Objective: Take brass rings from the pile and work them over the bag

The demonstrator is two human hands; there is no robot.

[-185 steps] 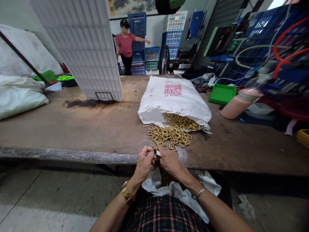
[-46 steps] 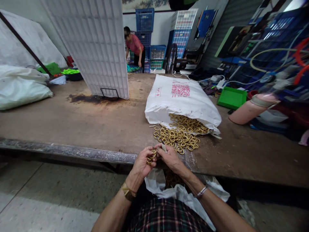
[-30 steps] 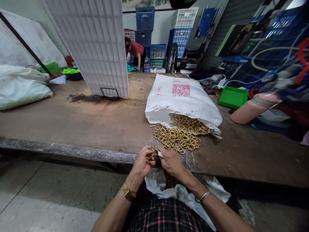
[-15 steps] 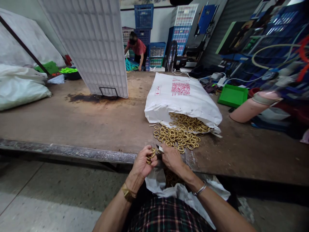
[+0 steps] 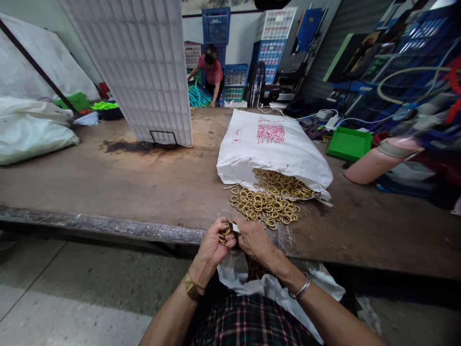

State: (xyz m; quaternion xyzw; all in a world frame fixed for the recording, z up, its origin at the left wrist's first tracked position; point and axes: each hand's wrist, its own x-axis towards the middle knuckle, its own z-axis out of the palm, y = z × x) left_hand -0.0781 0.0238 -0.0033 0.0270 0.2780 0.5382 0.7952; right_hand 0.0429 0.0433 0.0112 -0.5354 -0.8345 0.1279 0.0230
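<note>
My left hand (image 5: 213, 241) is closed around several brass-coloured rings (image 5: 223, 236) at the table's front edge. My right hand (image 5: 255, 240) grips a small knife (image 5: 234, 227) with a dark blade and a pale section. The blade's tip meets the rings at the left fingers; whether it cuts anything is too small to tell. Beyond the hands, a pile of loose rings (image 5: 268, 206) spills from the mouth of a white woven sack (image 5: 245, 139) printed in red. Below the table edge, more rings (image 5: 255, 270) lie in an open white bag (image 5: 266, 287) at my lap.
A tall white ribbed panel (image 5: 144, 72) stands on the brown table (image 5: 108, 187). To the right are a green tray (image 5: 349, 144) and a pink cylinder (image 5: 370, 163). A white bulky sack (image 5: 32, 129) lies at left. A co-worker (image 5: 212, 72) bends beyond the table near stacked crates (image 5: 272, 45).
The knife in my right hand has moved left, its blade now at the rings in my left hand. The co-worker has shifted slightly and raised their head.
</note>
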